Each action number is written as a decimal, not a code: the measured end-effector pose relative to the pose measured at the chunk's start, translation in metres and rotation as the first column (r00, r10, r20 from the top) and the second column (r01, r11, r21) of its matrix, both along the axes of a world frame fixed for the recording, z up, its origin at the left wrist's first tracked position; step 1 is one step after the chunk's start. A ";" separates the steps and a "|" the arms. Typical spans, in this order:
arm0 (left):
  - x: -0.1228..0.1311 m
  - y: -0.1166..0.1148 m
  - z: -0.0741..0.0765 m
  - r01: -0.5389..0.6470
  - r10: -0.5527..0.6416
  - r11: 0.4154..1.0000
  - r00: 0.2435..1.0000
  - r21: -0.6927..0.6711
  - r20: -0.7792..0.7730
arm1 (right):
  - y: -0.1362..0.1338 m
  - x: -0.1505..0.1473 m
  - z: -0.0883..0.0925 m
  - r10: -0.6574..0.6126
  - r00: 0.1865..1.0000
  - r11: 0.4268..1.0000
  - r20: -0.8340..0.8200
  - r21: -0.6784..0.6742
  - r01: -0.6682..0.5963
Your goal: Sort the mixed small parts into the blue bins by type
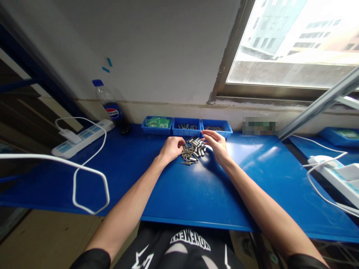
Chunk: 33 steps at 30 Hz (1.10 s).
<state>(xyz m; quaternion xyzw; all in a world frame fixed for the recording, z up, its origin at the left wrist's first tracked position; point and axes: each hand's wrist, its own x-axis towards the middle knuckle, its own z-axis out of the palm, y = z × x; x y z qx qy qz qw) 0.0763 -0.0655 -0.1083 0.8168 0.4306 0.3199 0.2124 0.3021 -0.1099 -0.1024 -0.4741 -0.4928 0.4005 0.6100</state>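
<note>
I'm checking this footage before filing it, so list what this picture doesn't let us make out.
All in the head view:
Left hand: its own curl hides what, if anything, it holds.
Pile of metal pieces: too small and overlapped to count.
Right blue bin: its front is partly covered by the right hand.
Pixelated patch: masks whatever is behind it.
Blue tray: cut off by the right edge.

Small, shiny silver metal cylinders [201, 152] and slim, brass-toned and dark metal pins [186, 152] lie loose in one jumbled heap just right of the frame's centre, pointing every which way, pins mostly at left, cylinders mostly at right.
</note>
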 end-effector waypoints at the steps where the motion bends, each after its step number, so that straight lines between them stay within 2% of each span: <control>1: 0.000 0.000 0.000 -0.007 0.007 1.000 1.000 0.003 -0.004 | 0.000 0.000 0.000 0.004 1.000 1.000 -0.005 0.001 -0.004; 11: 0.002 -0.001 0.005 -0.048 0.044 0.997 0.997 0.054 0.069 | -0.002 -0.002 0.001 0.024 1.000 1.000 -0.014 -0.007 -0.024; 16: 0.003 -0.004 0.005 -0.030 0.030 1.000 0.999 -0.003 0.013 | -0.002 -0.004 0.003 0.028 0.999 0.999 -0.020 -0.020 -0.028; 24: 0.006 -0.008 0.005 -0.118 0.116 0.992 0.993 -0.047 -0.027 | -0.005 -0.007 0.008 0.026 0.999 0.999 -0.035 -0.036 -0.028; 33: 0.010 -0.010 0.007 -0.128 0.127 0.992 0.990 -0.013 -0.059 | -0.004 -0.006 0.003 0.041 0.999 0.999 -0.018 -0.034 -0.042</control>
